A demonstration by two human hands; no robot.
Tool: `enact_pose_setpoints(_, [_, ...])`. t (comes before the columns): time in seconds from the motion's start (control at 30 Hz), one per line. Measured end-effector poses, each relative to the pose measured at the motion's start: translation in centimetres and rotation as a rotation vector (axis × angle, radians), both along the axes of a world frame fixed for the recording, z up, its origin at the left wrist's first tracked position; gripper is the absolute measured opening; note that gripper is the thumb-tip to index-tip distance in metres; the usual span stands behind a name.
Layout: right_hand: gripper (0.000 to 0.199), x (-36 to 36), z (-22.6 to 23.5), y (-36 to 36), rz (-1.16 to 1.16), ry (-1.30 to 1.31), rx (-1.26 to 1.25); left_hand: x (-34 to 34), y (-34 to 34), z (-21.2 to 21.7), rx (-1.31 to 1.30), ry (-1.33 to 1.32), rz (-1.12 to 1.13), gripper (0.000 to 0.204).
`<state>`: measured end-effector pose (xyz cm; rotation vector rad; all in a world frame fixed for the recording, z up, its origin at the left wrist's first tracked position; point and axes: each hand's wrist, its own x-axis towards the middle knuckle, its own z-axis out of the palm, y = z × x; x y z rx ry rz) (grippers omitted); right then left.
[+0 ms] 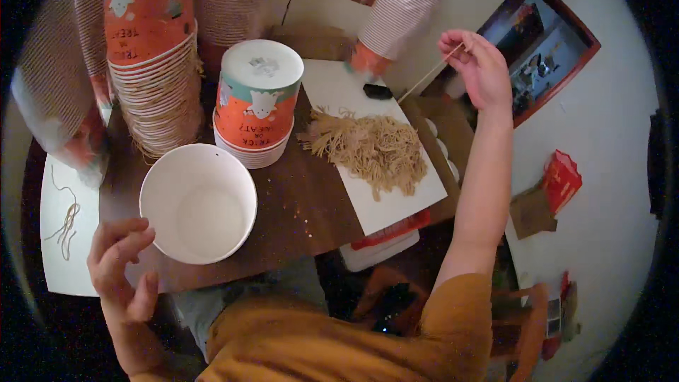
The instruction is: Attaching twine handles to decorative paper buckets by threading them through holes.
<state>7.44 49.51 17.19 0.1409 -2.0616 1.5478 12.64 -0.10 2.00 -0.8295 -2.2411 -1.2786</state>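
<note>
My right hand [482, 67] is raised at the upper right, its fingers pinching the end of a thin beige cord [430, 74]. The cord runs taut and slanting down toward a loose heap of tan cords [375, 148] on a white board [396, 206]. At the lower left, my left hand [122, 265] is open beside a white paper bucket [212, 201], fingers apart and holding nothing. Its fingertips are close to the bucket's rim; whether they touch it I cannot tell. The bucket stands mouth up, and its white inside shows.
Upside-down orange and green printed buckets stand in a short stack [256, 110] and a tall stack [159, 85] with cords around it. Plastic-wrapped stacks [403, 10] line the back. A small black object [378, 91] lies behind the heap; a loose cord [69, 219] lies at far left.
</note>
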Motion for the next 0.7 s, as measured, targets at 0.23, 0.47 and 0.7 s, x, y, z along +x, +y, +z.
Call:
enact_pose_setpoints(0.23, [0.026,-1.6,5.6,-3.0,0.411,0.058,-0.084,-2.4,6.4,5.9,0.029,0.085,-0.239,0.021])
enact_pose_setpoints(0.47, [0.025,-5.1,17.1,1.0,0.173,0.248,0.057,-4.1,10.1,9.1,0.107,0.03,-0.361,0.013])
enact_pose_setpoints(0.7, [0.024,-5.6,14.3,-1.2,-0.162,-0.065,0.744,-3.9,9.5,7.7,0.042,0.037,-0.296,0.009])
